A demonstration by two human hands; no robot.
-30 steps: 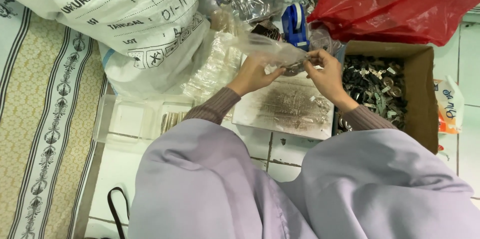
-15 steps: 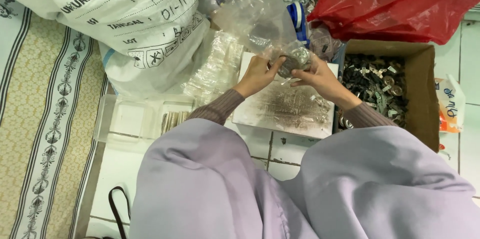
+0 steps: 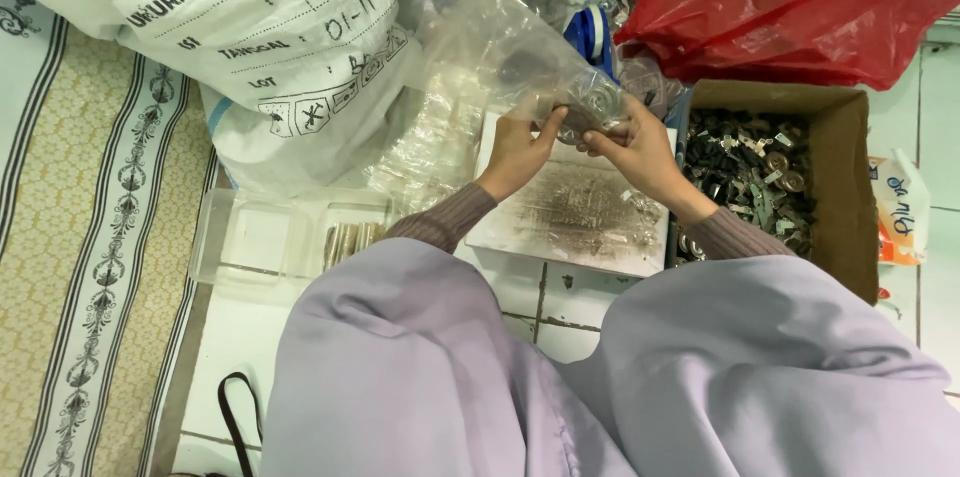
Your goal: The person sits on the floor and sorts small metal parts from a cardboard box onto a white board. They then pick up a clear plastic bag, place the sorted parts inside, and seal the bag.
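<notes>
At frame centre the clear plastic bag [image 3: 520, 52] stands raised, small metal parts gathered in its bottom — both left hand [image 3: 517, 145] and right hand [image 3: 632, 144] pinch it closed there. The cardboard box [image 3: 835, 127] at right holds many more parts — packing looks far from finished.

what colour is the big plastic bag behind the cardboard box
Red, glossy and crumpled. The head view shows the plastic bag lying just past the cardboard box.
</notes>
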